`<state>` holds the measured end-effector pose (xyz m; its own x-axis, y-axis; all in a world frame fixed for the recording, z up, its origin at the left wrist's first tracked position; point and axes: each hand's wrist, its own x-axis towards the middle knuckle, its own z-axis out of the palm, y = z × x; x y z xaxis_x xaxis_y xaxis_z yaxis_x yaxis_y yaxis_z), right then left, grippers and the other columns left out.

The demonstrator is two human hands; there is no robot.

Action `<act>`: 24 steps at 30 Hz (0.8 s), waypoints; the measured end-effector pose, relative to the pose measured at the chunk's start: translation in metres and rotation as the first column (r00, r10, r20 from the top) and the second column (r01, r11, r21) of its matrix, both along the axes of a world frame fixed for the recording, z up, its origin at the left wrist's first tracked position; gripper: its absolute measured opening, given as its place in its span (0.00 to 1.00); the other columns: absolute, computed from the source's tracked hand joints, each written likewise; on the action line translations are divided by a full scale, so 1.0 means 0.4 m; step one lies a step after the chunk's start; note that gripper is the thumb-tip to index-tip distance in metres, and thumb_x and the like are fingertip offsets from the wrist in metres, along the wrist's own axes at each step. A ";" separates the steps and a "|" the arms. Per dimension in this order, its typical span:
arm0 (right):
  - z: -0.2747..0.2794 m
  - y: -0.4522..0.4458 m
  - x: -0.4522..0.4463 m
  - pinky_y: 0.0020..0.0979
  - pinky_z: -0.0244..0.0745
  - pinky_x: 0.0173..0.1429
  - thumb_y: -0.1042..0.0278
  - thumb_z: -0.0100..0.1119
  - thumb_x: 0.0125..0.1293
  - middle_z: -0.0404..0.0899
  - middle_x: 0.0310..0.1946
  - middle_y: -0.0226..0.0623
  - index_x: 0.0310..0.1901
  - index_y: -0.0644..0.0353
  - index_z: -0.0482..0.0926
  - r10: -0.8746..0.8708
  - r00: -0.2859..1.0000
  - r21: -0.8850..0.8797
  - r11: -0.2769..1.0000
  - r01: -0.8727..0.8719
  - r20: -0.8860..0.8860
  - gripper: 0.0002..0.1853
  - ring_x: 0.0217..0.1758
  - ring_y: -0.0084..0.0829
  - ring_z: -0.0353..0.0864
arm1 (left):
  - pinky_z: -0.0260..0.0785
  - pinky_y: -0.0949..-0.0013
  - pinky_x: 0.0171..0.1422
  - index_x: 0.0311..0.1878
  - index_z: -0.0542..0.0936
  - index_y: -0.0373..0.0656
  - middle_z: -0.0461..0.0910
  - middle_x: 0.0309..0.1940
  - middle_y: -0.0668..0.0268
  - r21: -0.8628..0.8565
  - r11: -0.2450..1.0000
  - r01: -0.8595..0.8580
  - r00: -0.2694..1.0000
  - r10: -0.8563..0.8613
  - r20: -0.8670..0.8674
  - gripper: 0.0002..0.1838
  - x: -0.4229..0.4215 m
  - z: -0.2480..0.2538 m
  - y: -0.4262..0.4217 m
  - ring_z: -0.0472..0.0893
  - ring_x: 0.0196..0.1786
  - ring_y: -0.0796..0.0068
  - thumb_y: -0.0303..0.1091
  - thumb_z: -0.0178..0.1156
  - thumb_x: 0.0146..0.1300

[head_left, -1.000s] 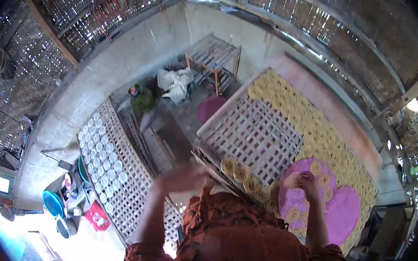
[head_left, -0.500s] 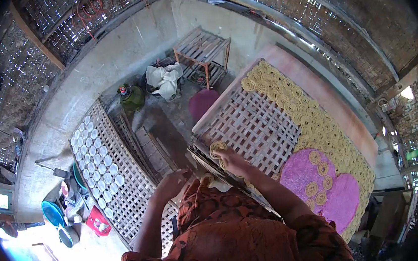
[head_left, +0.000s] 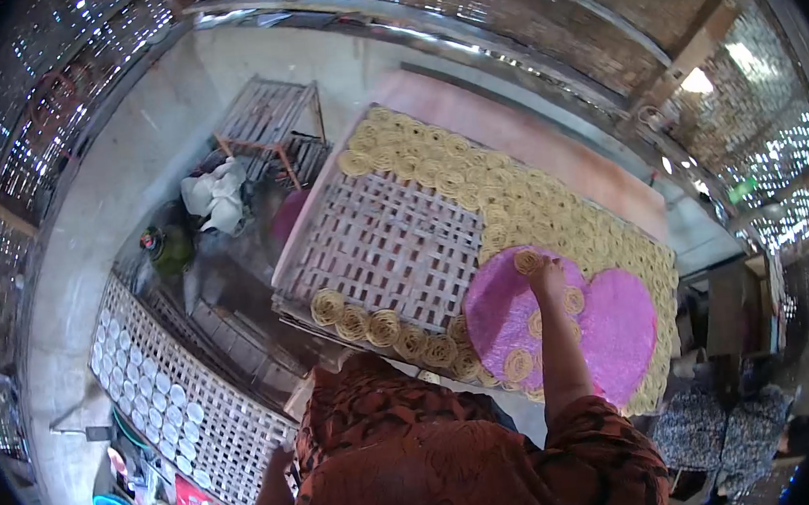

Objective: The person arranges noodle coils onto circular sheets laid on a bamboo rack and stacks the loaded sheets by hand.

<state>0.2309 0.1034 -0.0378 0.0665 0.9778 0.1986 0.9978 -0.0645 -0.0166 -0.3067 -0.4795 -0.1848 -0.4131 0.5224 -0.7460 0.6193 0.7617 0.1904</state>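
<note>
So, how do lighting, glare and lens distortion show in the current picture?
Head view: the pale wall bows and the frame corners go black; head view: light speckles pierce the woven panels; head view: glare bleaches the bottom edge at lower left.

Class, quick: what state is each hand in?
Left hand: open or closed, cannot be told.
Right hand: at a yellow strand coil; grip unclear.

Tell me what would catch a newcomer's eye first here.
The two bright pink rounded pieces right of centre, with the right hand over one of them. Next, the yellow coils crowding the far and right parts of the woven rack. Then the pale round items on another woven rack, lower left.
</note>
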 end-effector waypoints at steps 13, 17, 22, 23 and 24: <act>0.070 0.035 -0.037 0.43 0.76 0.45 0.50 0.50 0.61 0.81 0.33 0.54 0.34 0.63 0.82 -0.131 0.966 -0.249 0.966 0.074 -0.223 0.21 0.42 0.51 0.82 | 0.73 0.56 0.42 0.35 0.80 0.43 0.81 0.33 0.52 0.282 0.954 0.105 0.994 -0.090 -0.064 0.13 -0.013 0.006 0.042 0.80 0.38 0.51 0.42 0.52 0.61; 0.078 0.027 -0.213 0.31 0.75 0.33 0.72 0.55 0.60 0.81 0.28 0.42 0.33 0.65 0.79 0.184 0.730 -0.108 0.937 -0.333 -0.658 0.06 0.29 0.27 0.79 | 0.72 0.57 0.51 0.47 0.79 0.42 0.82 0.42 0.53 0.587 0.764 -0.268 0.960 0.265 0.093 0.14 0.036 0.114 0.232 0.80 0.47 0.53 0.37 0.57 0.60; 0.221 -0.178 -0.645 0.23 0.74 0.33 0.74 0.63 0.56 0.82 0.34 0.36 0.50 0.65 0.78 -0.123 0.313 -0.324 0.585 -0.744 -0.942 0.18 0.34 0.24 0.80 | 0.73 0.55 0.48 0.41 0.80 0.41 0.82 0.36 0.55 0.555 0.794 -0.246 0.969 0.219 0.117 0.11 0.049 0.038 0.185 0.80 0.43 0.50 0.36 0.56 0.58; 0.148 -0.185 -0.714 0.26 0.76 0.36 0.75 0.60 0.60 0.81 0.38 0.35 0.51 0.65 0.78 -0.168 0.302 -0.345 0.493 -0.799 -0.938 0.17 0.36 0.25 0.79 | 0.73 0.55 0.46 0.37 0.80 0.41 0.81 0.33 0.55 0.526 0.819 -0.229 0.973 0.180 0.142 0.10 0.065 0.062 0.180 0.80 0.41 0.50 0.35 0.56 0.57; 0.095 -0.216 -0.842 0.27 0.76 0.40 0.74 0.60 0.60 0.82 0.39 0.39 0.49 0.65 0.79 0.292 0.274 -0.111 0.473 -0.874 -0.916 0.14 0.38 0.27 0.81 | 0.73 0.56 0.44 0.29 0.80 0.43 0.80 0.30 0.57 0.239 0.799 0.552 0.833 -0.515 -0.203 0.07 0.031 -0.034 0.110 0.80 0.40 0.54 0.34 0.57 0.53</act>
